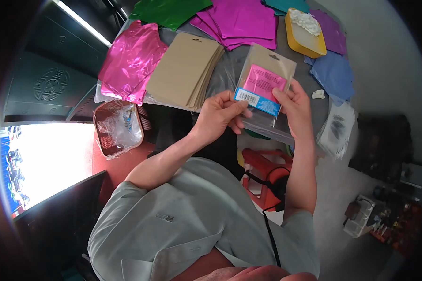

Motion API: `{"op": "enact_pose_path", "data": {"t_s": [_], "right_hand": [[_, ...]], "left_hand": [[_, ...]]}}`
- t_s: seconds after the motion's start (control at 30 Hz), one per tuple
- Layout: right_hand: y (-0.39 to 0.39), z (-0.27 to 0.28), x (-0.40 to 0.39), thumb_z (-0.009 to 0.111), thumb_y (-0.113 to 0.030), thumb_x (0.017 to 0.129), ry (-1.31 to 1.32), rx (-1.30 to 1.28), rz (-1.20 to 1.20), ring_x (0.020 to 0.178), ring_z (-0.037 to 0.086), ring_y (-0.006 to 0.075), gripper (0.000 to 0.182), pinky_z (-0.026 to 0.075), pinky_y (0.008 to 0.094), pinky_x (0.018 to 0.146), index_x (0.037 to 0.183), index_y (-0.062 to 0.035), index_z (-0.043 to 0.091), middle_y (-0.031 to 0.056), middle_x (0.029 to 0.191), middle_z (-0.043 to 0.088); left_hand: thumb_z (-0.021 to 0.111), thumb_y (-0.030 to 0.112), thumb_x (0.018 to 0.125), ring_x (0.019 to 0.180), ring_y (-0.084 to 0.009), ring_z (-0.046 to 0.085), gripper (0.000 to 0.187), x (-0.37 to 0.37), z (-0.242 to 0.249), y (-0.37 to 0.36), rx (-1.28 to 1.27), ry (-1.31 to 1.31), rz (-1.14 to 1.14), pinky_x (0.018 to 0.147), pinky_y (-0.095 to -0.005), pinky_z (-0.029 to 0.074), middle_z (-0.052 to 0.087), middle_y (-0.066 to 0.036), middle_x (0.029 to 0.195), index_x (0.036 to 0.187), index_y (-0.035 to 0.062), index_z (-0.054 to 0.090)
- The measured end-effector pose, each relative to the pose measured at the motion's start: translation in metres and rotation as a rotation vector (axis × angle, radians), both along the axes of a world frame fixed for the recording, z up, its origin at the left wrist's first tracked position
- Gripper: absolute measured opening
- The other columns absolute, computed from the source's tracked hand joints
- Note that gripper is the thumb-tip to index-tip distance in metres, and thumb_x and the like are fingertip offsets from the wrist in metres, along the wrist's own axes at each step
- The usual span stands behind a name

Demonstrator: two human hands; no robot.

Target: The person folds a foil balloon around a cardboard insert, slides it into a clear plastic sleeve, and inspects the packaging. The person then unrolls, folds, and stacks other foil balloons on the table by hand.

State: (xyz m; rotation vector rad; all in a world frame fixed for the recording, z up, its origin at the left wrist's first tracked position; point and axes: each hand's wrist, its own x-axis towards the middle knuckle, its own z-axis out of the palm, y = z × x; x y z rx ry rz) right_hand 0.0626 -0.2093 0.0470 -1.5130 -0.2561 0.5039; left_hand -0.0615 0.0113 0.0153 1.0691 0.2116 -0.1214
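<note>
Between one and two o'clock in my head view, I see a clear packet [266, 84], its hang slot [274, 57] tilted toward one o'clock, showing tan card [262, 57], pink piece [263, 82] and blue barcoded label [268, 106]

I saw a passage over the surface [304, 71] — between the brown card stack [180, 70] and the pink package [262, 82], both blocking its sides.

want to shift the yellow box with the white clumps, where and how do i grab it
Probably best by the long side walls of the yellow box, thumb on one, fingers on the other, coming from the near end: the white clumps heap at the far end.
</note>
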Motion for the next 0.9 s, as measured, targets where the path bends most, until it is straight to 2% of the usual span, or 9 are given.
{"op": "enact_pose_path", "data": {"t_s": [0.17, 0.27, 0.3, 0.37, 0.43, 0.5, 0.67, 0.8, 0.9], "right_hand": [[0.001, -0.014, 0.018, 0.076, -0.014, 0.108, -0.010, -0.086, -0.016, 0.087, 0.073, 0.0069, 0.053, 0.060, 0.0247, 0.071, 0.156, -0.0010, 0.057, 0.0043, 0.108, 0.081], [0.006, 0.000, 0.016, 0.076, -0.012, 0.107, -0.133, -0.397, -0.054, 0.086, 0.074, 0.0071, 0.059, 0.060, 0.0234, 0.070, 0.160, 0.0004, 0.054, 0.0050, 0.112, 0.082], [0.005, -0.002, 0.015, 0.076, -0.012, 0.107, -0.124, -0.413, -0.047, 0.086, 0.074, 0.0071, 0.059, 0.060, 0.0234, 0.070, 0.160, 0.0004, 0.054, 0.0050, 0.112, 0.082], [0.005, -0.005, 0.014, 0.077, -0.012, 0.107, -0.164, -0.397, -0.082, 0.092, 0.075, 0.0078, 0.061, 0.061, 0.0233, 0.076, 0.162, 0.0020, 0.053, 0.0055, 0.114, 0.081], [0.011, -0.006, 0.012, 0.077, -0.011, 0.107, -0.189, -0.399, -0.076, 0.094, 0.075, 0.0082, 0.062, 0.061, 0.0233, 0.079, 0.163, 0.0028, 0.052, 0.0057, 0.115, 0.081], [0.016, -0.010, 0.002, 0.077, -0.011, 0.107, -0.101, -0.124, -0.132, 0.099, 0.075, 0.0085, 0.063, 0.061, 0.0245, 0.085, 0.162, 0.0045, 0.052, 0.0059, 0.115, 0.080], [0.005, -0.016, -0.014, 0.078, -0.009, 0.106, 0.116, 0.101, -0.153, 0.103, 0.073, 0.0085, 0.066, 0.060, 0.0265, 0.092, 0.164, 0.0055, 0.049, 0.0066, 0.114, 0.080], [0.008, -0.015, -0.018, 0.078, -0.006, 0.106, -0.189, -0.170, -0.171, 0.094, 0.073, 0.0101, 0.069, 0.059, 0.0258, 0.086, 0.166, 0.0042, 0.047, 0.0059, 0.111, 0.078], [0.002, -0.012, -0.011, 0.079, -0.007, 0.105, -0.195, -0.177, -0.172, 0.096, 0.072, 0.0085, 0.071, 0.058, 0.0254, 0.087, 0.166, 0.0050, 0.047, 0.0047, 0.108, 0.077]], "left_hand": [[0.072, 0.026, 0.113, 0.071, -0.0099, 0.072, 0.024, -0.009, 0.019, 0.005, 0.127, 0.143, -0.134, 0.064, -0.0263, 0.062, 0.081, -0.007, 0.096, 0.107, 0.0026, 0.071], [0.071, 0.028, 0.113, 0.069, -0.0083, 0.070, 0.027, -0.017, 0.021, 0.004, 0.256, 0.169, -0.200, 0.062, -0.0260, 0.058, 0.080, -0.005, 0.089, 0.105, 0.0022, 0.073], [0.073, 0.029, 0.112, 0.066, -0.0102, 0.069, 0.029, -0.019, 0.019, 0.001, 0.435, 0.044, -0.138, 0.061, -0.0283, 0.056, 0.077, -0.006, 0.084, 0.102, 0.0016, 0.074], [0.076, 0.030, 0.109, 0.060, -0.0142, 0.066, 0.032, -0.024, 0.016, -0.003, 0.788, -0.202, 0.004, 0.057, -0.0328, 0.052, 0.072, -0.007, 0.072, 0.097, 0.0005, 0.074], [0.076, 0.031, 0.108, 0.059, -0.0155, 0.065, 0.033, -0.025, 0.015, -0.004, 0.758, -0.173, 0.004, 0.057, -0.0349, 0.051, 0.070, -0.008, 0.070, 0.097, 0.0002, 0.074], [0.078, 0.031, 0.107, 0.056, -0.0183, 0.063, 0.034, -0.025, 0.015, -0.003, 0.724, -0.144, -0.019, 0.057, -0.0390, 0.049, 0.065, -0.011, 0.066, 0.095, -0.0002, 0.073], [0.077, 0.030, 0.109, 0.066, -0.0077, 0.065, 0.031, -0.028, 0.019, 0.001, 0.563, 0.050, -0.197, 0.061, -0.0303, 0.051, 0.071, -0.004, 0.072, 0.102, -0.0003, 0.075], [0.080, 0.027, 0.107, 0.064, -0.0139, 0.067, 0.025, -0.032, 0.011, -0.003, 0.785, -0.176, -0.120, 0.061, -0.0327, 0.052, 0.071, -0.006, 0.074, 0.101, 0.0020, 0.076], [0.083, 0.022, 0.101, 0.081, -0.0239, 0.073, 0.018, -0.032, 0.018, -0.004, 0.989, -0.493, 0.102, 0.069, -0.0377, 0.056, 0.076, -0.007, 0.089, 0.102, 0.0053, 0.077]]}}
